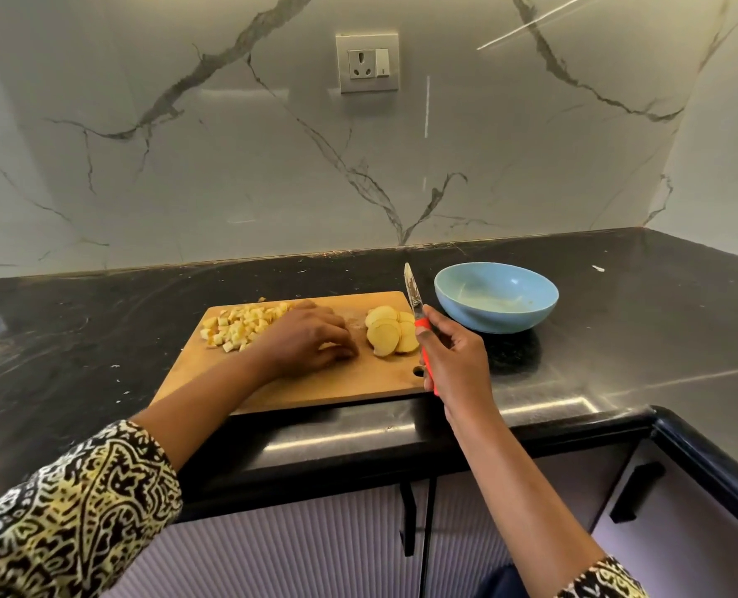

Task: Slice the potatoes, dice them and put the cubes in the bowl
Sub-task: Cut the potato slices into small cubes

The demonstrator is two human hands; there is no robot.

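Note:
A wooden cutting board (298, 388) lies on the black counter. A heap of potato cubes (239, 325) sits at its far left. Several round potato slices (391, 330) overlap at its far right. My left hand (311, 340) rests palm down on the board between cubes and slices, fingers curled over something pale that I cannot make out. My right hand (455, 360) grips the red handle of a knife (414, 295), blade pointing up and away, above the board's right edge. A blue bowl (496, 297) stands just right of the board with no cubes in it.
The black counter (617, 338) runs right into a corner, and its front edge is close to me. A marble wall with a socket (367, 62) rises behind. Cabinet doors with black handles (636, 489) are below.

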